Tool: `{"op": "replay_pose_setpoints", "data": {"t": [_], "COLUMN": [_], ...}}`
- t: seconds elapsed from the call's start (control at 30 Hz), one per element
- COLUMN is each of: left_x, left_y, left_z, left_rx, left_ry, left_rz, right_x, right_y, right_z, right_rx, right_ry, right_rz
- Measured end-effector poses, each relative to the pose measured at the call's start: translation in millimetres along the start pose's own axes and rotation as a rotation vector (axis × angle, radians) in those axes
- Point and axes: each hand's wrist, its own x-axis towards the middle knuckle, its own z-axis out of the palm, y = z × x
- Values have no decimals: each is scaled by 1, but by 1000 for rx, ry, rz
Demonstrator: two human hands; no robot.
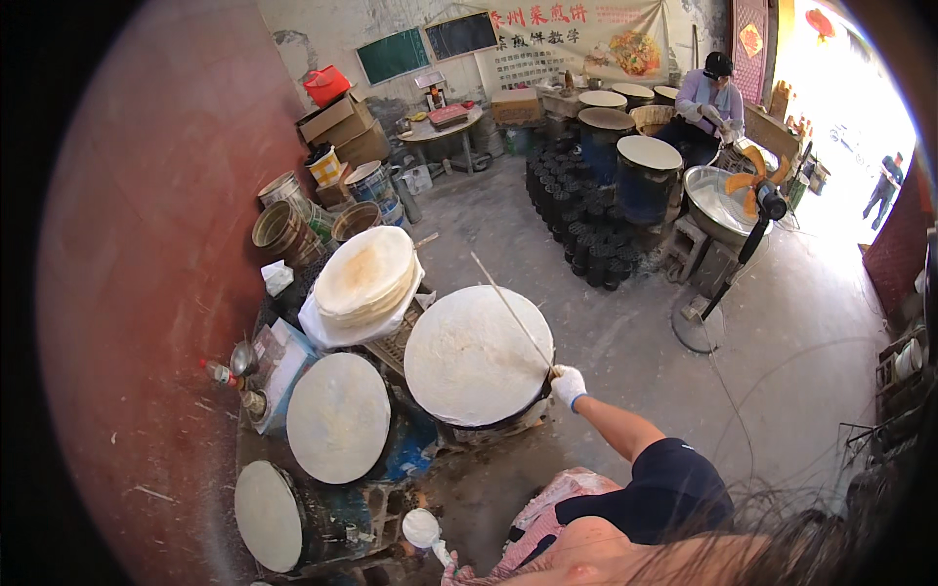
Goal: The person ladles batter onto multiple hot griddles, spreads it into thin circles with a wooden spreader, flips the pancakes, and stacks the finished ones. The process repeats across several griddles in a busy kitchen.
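Observation:
My right hand, in a white glove, is closed on one end of a long thin stick at the right edge of a large round griddle. A thin pale sheet of batter covers that griddle, and the stick slants across it. Low in the view, my left hand, in a patterned covering, grips the handle of a round ladle with white contents. Two more round griddles with pale tops, one nearer and one at the lower left, stand to the left.
A stack of flat round pancakes lies on white cloth behind the griddles. Black honeycomb coal briquettes stand on the floor. A pedestal fan is at the right, its cable trailing. A co-worker sits among further griddles at the back.

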Motion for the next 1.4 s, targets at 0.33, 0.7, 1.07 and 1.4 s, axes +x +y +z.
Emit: {"op": "replay_pose_setpoints", "data": {"t": [0.33,0.7,1.07,1.4], "left_x": [-40,-125,-244,-252], "left_y": [-29,-96,-86,-43], "left_z": [-7,-118,-140,-130], "left_rx": [-8,-255,-632,-848], "left_ry": [-51,16,-131,-365], "left_rz": [282,857,1001,1168], "right_x": [-98,-231,-411,-396], "right_y": [-52,-56,-189,-271], "right_z": [63,195,337,460], "right_rx": [52,-320,-288,-432], "right_ry": [-570,-1374,-1613,-1075], "right_rz": [-151,-502,-412,-1088]}}
